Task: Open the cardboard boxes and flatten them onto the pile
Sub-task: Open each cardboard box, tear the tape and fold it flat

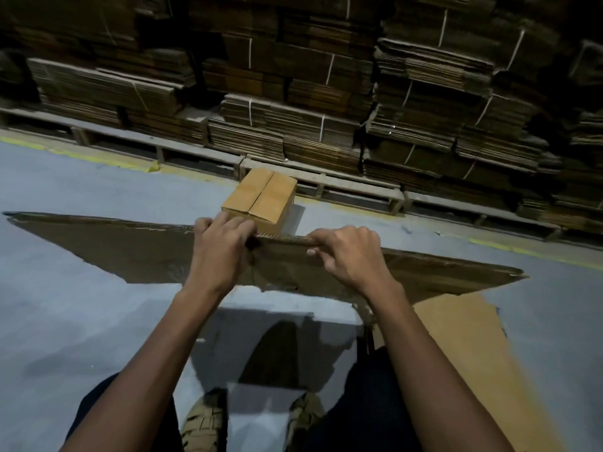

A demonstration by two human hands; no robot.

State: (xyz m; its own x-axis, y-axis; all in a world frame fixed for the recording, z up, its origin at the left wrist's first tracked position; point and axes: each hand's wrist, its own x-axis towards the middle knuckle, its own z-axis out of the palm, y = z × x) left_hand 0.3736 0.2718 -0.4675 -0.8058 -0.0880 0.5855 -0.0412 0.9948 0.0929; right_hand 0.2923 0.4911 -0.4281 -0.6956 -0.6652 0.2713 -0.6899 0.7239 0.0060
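Note:
I hold a large flattened brown cardboard sheet in front of me, spread wide from left to right above the floor. My left hand grips its upper edge near the middle, fingers curled over the top. My right hand grips the same edge a little to the right. Behind the sheet, a closed light-brown cardboard box stands on the grey floor, its top flaps meeting in a seam. A flat light-brown cardboard piece lies on the floor at my lower right.
Tall stacks of bundled flat cardboard, tied with white string, fill the back on low wooden pallets. A yellow line runs along the grey floor before them. My shoes show at the bottom.

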